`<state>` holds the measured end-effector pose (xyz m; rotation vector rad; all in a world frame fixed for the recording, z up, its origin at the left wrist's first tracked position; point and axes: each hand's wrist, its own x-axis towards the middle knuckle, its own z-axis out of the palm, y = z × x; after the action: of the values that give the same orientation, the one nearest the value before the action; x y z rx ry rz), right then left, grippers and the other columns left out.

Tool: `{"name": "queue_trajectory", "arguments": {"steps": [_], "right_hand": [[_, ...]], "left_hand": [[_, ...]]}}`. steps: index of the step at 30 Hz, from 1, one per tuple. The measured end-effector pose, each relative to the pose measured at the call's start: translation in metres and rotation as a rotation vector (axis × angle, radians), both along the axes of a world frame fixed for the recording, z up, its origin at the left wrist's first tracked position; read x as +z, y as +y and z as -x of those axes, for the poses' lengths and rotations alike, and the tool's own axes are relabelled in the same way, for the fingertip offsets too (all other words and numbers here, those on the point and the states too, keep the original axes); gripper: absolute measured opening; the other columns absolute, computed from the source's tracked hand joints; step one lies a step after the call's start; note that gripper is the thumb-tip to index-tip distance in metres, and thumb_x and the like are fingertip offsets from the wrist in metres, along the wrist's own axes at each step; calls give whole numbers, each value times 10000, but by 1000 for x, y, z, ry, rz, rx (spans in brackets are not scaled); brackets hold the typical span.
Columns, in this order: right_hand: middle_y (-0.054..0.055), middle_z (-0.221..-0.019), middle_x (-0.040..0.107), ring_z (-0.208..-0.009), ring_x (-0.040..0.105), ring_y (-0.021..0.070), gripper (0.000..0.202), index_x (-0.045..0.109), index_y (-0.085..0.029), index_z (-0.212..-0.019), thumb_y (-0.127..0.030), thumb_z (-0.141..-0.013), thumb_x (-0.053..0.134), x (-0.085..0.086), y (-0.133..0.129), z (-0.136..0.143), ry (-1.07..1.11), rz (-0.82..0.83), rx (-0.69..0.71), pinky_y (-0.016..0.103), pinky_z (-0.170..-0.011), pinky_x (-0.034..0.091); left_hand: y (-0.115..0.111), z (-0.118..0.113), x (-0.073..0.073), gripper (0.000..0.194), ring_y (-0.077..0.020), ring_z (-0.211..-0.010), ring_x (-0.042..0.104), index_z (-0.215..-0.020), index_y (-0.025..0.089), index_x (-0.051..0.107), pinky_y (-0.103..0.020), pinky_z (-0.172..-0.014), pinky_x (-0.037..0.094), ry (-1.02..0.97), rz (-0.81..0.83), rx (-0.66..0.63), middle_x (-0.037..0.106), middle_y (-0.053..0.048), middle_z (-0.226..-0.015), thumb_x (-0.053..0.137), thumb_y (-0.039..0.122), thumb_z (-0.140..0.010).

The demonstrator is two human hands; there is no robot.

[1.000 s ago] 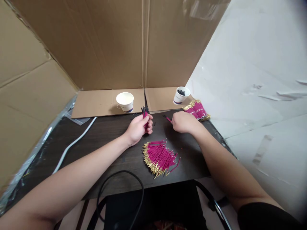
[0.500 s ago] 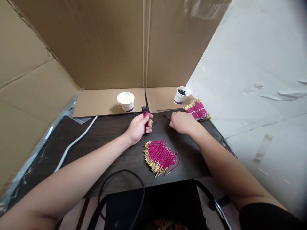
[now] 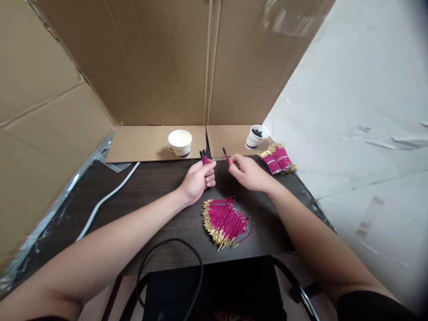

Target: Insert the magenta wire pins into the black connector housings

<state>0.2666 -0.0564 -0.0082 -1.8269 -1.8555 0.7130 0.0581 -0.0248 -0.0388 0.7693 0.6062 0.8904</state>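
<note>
My left hand (image 3: pixel 198 180) is closed round a bunch of magenta wires (image 3: pixel 205 157) whose black-capped ends point up. To its right, my right hand (image 3: pixel 245 171) pinches a single magenta wire (image 3: pixel 226 156) with a black tip, tilted up and to the left. Below both hands a fanned pile of magenta wires (image 3: pixel 225 220) lies on the dark table, gold ends towards the left and front. Tied bundles of the same wires (image 3: pixel 279 159) lie to the right of my right hand.
At the back, a pale paper cup (image 3: pixel 180 142) stands on a cardboard strip (image 3: pixel 140 142). A second cup (image 3: pixel 257 136) holds small black pieces. A white cable (image 3: pixel 107 196) crosses the left of the table (image 3: pixel 150 178); a black cable (image 3: pixel 174 240) loops at the front edge.
My right hand has moved left and turned, lifting its wire from a low slant to a steeper angle nearer my left hand. The whole view has shifted slightly.
</note>
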Motion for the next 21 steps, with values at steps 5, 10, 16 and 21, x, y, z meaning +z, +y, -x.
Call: {"name": "queue_trajectory", "arguments": {"steps": [5,10,16,21], "right_hand": [[42,-993,760,-867,599,94,420,635,-150,-1020,-552,-1042,514,-11,-7,41,331,-81,-64,222,-814,445],[51,-1022,792,-828,652,106,397,647,-161,-1052,-542,-1065,536,-13,-13,55,320,-28,-120,239,-792,448],[82,-1039,781,-857,650,118,399,654,-155,-1036,-524,-1091,510,-18,-19,65,206,-124,-141,254,-806,409],[94,-1039,785,-855,642,116,358,681,-150,-1062,-472,-1089,525,-21,-22,71,230,-163,-114,261,-827,433]], "left_hand": [[-10,-9,-5,657,-83,-628,471,-1066,165,660,-191,-542,370,58,-40,10,522,41,-791,1063,577,-751],[-12,-12,-11,672,-159,-799,679,-1129,173,657,-237,-659,520,57,0,47,704,-23,-923,1053,587,-777],[-9,-14,-17,591,-257,-1041,774,-1125,168,641,-356,-896,623,31,-39,83,768,-56,-1029,1012,533,-844],[-7,-15,-21,505,-237,-994,764,-1083,167,638,-353,-912,620,39,-73,115,739,-32,-944,964,510,-907]]}}
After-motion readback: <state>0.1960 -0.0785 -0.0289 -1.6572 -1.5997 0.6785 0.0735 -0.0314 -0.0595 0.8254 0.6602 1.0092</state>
